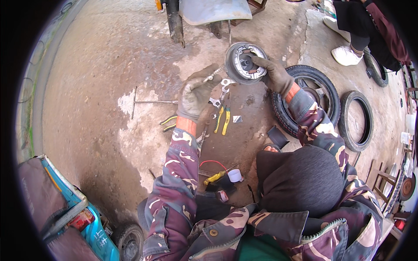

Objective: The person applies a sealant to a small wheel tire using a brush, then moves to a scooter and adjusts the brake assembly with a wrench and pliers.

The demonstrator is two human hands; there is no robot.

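Observation:
My right hand, in a grey work glove, grips the rim of a round metal brake plate with its curved brake shoes facing up. To the left of it, my left hand, also gloved, has its fingers closed on a slim, light metal part; its exact kind is unclear. The part's tip comes close to the plate's edge. On the ground below lie wrenches, yellow-handled pliers and a second pair of pliers. A T-handle wrench lies left of my left hand.
A wheel with its tire and a loose tire lie at right. Another person's white shoes are at the upper right. A yellow-handled screwdriver and white roll lie near me. A blue vehicle stands lower left.

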